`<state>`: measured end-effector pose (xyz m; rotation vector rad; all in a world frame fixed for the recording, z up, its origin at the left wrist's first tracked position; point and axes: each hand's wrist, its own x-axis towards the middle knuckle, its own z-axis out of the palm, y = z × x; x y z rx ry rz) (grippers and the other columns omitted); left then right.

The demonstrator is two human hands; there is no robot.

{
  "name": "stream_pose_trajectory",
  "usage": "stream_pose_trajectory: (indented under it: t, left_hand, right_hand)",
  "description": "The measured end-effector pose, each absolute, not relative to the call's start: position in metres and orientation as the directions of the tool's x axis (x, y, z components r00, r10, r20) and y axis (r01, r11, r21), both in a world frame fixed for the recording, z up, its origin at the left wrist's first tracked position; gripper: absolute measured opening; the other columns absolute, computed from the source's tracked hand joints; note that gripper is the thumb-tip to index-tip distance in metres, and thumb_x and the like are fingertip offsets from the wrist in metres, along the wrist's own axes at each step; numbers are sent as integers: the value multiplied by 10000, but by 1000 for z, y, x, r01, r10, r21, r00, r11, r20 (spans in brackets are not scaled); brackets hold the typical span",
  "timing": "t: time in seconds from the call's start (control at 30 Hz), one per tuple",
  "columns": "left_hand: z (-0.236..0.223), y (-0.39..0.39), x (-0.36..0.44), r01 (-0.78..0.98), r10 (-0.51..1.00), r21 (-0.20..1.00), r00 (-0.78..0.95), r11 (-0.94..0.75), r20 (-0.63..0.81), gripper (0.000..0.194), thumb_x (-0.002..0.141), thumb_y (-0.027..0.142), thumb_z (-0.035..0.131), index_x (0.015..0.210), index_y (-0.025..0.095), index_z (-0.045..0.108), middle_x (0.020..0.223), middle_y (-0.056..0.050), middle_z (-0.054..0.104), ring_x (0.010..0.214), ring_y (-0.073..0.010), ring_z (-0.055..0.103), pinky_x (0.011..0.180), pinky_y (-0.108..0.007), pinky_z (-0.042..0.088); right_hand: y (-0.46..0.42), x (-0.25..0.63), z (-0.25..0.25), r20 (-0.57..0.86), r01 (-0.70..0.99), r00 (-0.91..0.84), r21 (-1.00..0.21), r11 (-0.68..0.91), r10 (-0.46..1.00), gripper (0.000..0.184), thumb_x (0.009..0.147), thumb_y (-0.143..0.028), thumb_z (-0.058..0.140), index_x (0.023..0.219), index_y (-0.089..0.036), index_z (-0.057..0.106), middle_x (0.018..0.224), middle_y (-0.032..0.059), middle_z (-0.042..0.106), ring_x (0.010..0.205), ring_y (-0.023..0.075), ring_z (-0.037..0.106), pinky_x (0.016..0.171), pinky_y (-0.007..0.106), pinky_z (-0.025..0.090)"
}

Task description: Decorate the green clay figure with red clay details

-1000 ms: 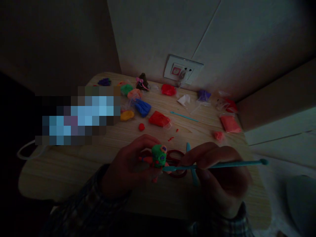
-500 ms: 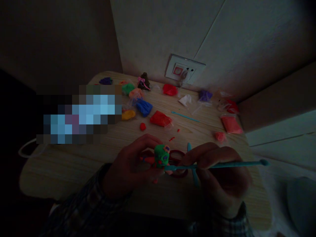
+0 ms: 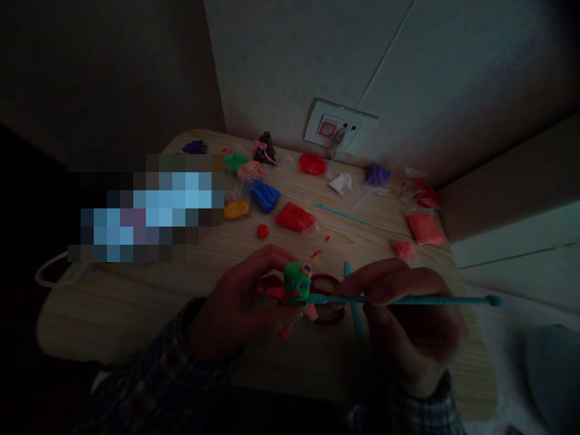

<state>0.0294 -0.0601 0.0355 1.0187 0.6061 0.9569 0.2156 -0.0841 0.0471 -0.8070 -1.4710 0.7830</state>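
Observation:
Between the thumb and fingers of my left hand [image 3: 242, 305] is a small clay figure [image 3: 296, 283] with a green head, a round eye on top and pinkish-orange limbs. My right hand [image 3: 403, 320] pinches a thin blue-green modelling tool [image 3: 435, 300], held nearly level. The tool's flat left tip is at the figure's right side, by the head's lower edge; I cannot tell whether it presses in. Below and behind the hands lie scissors with dark red handles [image 3: 328, 320], partly hidden, and a second blue tool [image 3: 357, 320] on the table.
Across the wooden table [image 3: 136, 314] lie bagged clay pieces, among them red [image 3: 295, 217], blue [image 3: 265, 196] and pink [image 3: 425, 228]. Another thin blue tool [image 3: 341, 213] and a red lump [image 3: 263, 231] lie nearer. A dark figure with a pink bow [image 3: 266, 149] stands by the wall socket [image 3: 339, 127].
The tool's left tip has risen slightly and now sits higher against the figure's right side. The figure has turned a little, showing more of its lower limbs.

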Motion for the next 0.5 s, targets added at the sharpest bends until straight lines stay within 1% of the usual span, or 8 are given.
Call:
stream_pose_trajectory:
  t: [0.13,0.23,0.33,0.5]
  left_hand:
    - [35,-60,29,-392,876,901,481,184,31,164,783,159,764,916,196,675,980,-4,572,733,-153,697,509,-195,579]
    - [37,-60,29,-373,876,907,482,198,7,175,772,165,775,914,191,677,957,1,576,696,-132,676,493,-186,567]
    - [38,-60,29,-370,877,907,480,202,1,177,771,157,770,913,196,672,949,6,574,710,-139,680,485,-185,563]
    - [39,-60,29,-366,877,911,481,191,9,160,776,153,757,896,174,654,951,-7,578,671,-116,668,481,-171,546]
  right_hand:
    - [-82,216,47,566,20,-50,-823,567,823,144,886,-70,617,968,-186,641,853,25,699,795,158,665,625,256,562]
    - [-83,217,48,563,8,-52,-826,564,825,158,884,-61,614,980,-183,640,869,30,702,794,161,665,612,261,568]
    - [-83,217,48,569,14,-72,-820,572,819,170,879,-46,608,978,-179,641,871,29,705,789,158,665,612,260,570]
    - [-82,217,46,605,50,-27,-794,606,796,126,887,-89,612,951,-192,649,821,29,706,752,172,662,556,274,557]
